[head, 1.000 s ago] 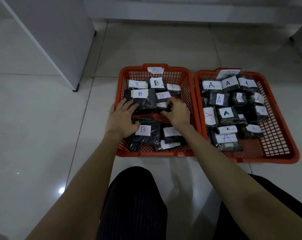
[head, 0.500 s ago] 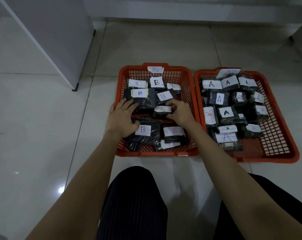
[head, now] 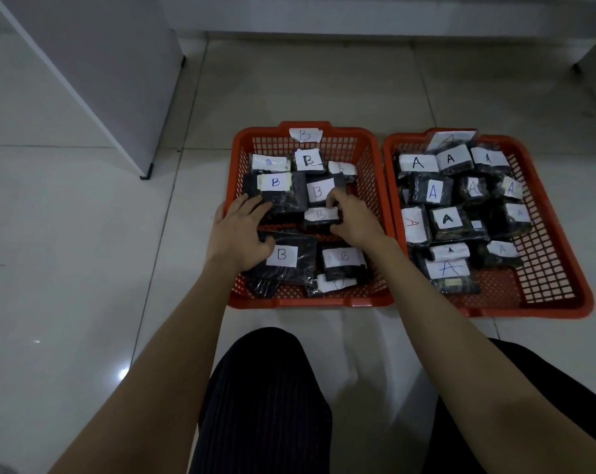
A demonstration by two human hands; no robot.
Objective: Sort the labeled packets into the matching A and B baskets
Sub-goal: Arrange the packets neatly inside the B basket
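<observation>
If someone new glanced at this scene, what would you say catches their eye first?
Two orange plastic mesh baskets sit side by side on the pale tiled floor, the B basket left of the A basket, both full of black packets with white labels. The left hand and right hand reach into the B basket, the right pinching a B-labelled packet.

two baskets [head: 375,159], two hands [head: 237,234]

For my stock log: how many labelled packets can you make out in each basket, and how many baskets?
B packets: 9
A packets: 12
Baskets: 2
Total: 23
These are counted by visible labels; packets underneath may be hidden.
</observation>
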